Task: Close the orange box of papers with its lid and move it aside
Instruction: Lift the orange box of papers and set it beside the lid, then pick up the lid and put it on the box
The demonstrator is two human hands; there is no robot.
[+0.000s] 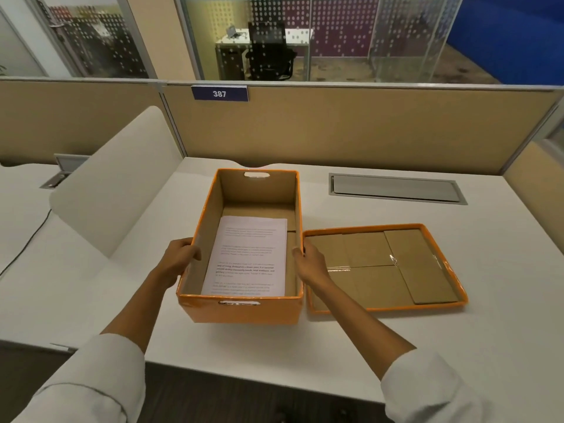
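Both hands, left hand point(180, 254) and right hand point(309, 262), grip the open orange box point(244, 311); next, the upturned lid point(386, 308) beside it needs lifting, flipping and seating.

White desk point(396, 346) w/ grey cable hatch point(396, 188) set in top, far right. Beige partition point(351, 126) behind, blue tag "387" point(219, 93) on its top edge. White divider panel point(122, 184) at left. Black office chair point(268, 50) beyond glass.

Orange box point(244, 311), white printed papers point(247, 257), brown-lined lid point(384, 267)
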